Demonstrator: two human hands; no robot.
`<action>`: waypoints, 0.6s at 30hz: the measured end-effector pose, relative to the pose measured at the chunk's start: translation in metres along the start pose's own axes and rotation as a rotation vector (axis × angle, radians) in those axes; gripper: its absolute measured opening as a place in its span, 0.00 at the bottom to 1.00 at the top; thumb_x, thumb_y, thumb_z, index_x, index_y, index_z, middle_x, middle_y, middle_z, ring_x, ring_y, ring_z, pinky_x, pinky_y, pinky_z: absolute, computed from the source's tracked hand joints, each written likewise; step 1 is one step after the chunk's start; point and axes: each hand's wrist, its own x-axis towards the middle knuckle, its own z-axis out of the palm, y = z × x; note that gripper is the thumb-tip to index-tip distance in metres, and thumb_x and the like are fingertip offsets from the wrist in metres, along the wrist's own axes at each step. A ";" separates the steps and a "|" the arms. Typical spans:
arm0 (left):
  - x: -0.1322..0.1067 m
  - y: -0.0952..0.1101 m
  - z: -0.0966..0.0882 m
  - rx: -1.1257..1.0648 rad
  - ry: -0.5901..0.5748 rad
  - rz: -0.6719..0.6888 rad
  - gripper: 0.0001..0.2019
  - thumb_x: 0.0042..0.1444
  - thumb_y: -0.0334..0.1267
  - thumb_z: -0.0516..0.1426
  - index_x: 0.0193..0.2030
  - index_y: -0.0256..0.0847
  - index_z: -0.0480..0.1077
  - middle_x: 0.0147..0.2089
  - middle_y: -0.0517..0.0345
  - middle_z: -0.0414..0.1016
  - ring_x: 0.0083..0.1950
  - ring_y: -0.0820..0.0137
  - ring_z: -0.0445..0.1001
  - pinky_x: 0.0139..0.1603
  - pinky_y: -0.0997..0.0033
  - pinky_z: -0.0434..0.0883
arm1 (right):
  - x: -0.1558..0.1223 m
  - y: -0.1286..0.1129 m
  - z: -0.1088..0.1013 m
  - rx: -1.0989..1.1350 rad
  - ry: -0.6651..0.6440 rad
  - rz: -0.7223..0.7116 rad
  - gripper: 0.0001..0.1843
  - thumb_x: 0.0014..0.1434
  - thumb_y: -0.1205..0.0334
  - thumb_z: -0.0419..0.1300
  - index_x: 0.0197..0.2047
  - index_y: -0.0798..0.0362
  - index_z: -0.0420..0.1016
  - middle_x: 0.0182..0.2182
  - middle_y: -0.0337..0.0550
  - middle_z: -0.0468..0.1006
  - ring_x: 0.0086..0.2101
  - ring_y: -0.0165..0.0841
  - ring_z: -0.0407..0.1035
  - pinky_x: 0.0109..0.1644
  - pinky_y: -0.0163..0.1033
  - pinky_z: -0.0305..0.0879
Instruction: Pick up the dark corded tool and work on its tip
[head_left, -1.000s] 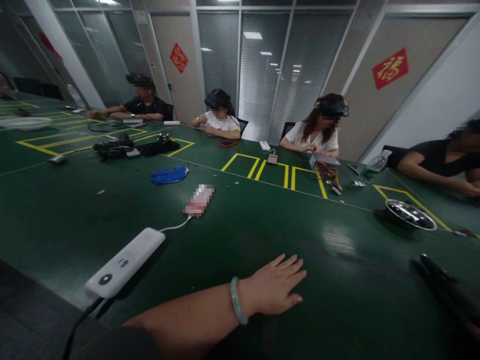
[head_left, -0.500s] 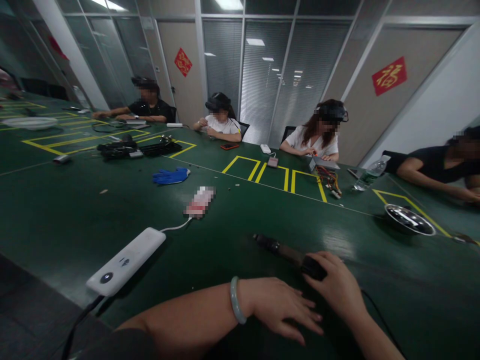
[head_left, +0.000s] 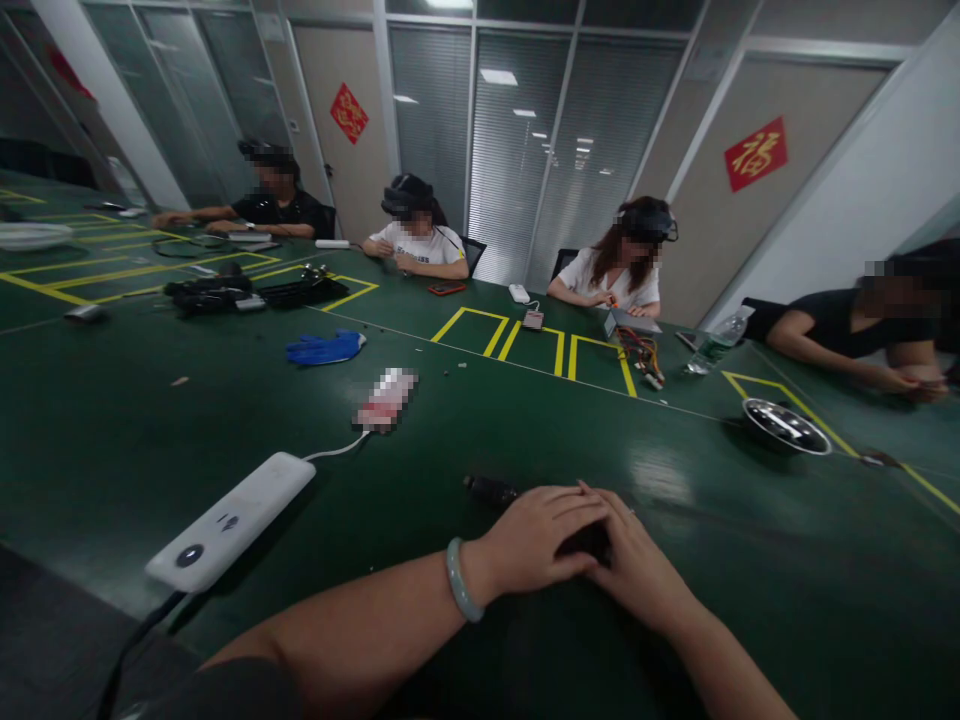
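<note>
A black rod-shaped tool lies across the space in front of me, its narrow end pointing left. Most of it is hidden under my hands. My left hand, with a pale green bangle at the wrist, is laid over the tool with its fingers curled round the body. My right hand is closed round the tool's dark rear part. The fingertips of both hands meet on top of it.
To the left lies a white power bank, cabled to a phone. Beyond are a blue glove, a metal bowl, a water bottle and coloured wires. Several people sit across the green table.
My left hand has moved up from the table onto the tool and closed round it. My right hand has drawn slightly left with the tool. The view has shifted a little to the right.
</note>
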 end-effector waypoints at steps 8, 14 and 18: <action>0.004 -0.006 0.008 0.083 -0.076 -0.028 0.24 0.61 0.47 0.57 0.63 0.51 0.60 0.61 0.59 0.68 0.59 0.66 0.67 0.59 0.62 0.61 | -0.053 0.015 -0.060 -0.017 -0.295 0.373 0.15 0.51 0.55 0.64 0.44 0.43 0.73 0.37 0.39 0.75 0.35 0.36 0.70 0.36 0.37 0.64; 0.007 -0.004 0.010 0.094 -0.081 -0.050 0.25 0.59 0.43 0.58 0.63 0.52 0.60 0.60 0.60 0.69 0.59 0.67 0.67 0.59 0.62 0.61 | -0.082 0.023 -0.060 0.070 -0.294 0.417 0.09 0.50 0.65 0.63 0.37 0.46 0.76 0.36 0.37 0.76 0.36 0.33 0.70 0.37 0.35 0.61; 0.008 -0.003 0.010 0.099 -0.094 -0.056 0.25 0.60 0.42 0.57 0.64 0.53 0.59 0.61 0.61 0.68 0.60 0.67 0.66 0.60 0.61 0.61 | -0.084 0.029 -0.060 0.110 -0.294 0.507 0.06 0.54 0.64 0.60 0.35 0.46 0.77 0.30 0.36 0.77 0.31 0.31 0.71 0.33 0.34 0.60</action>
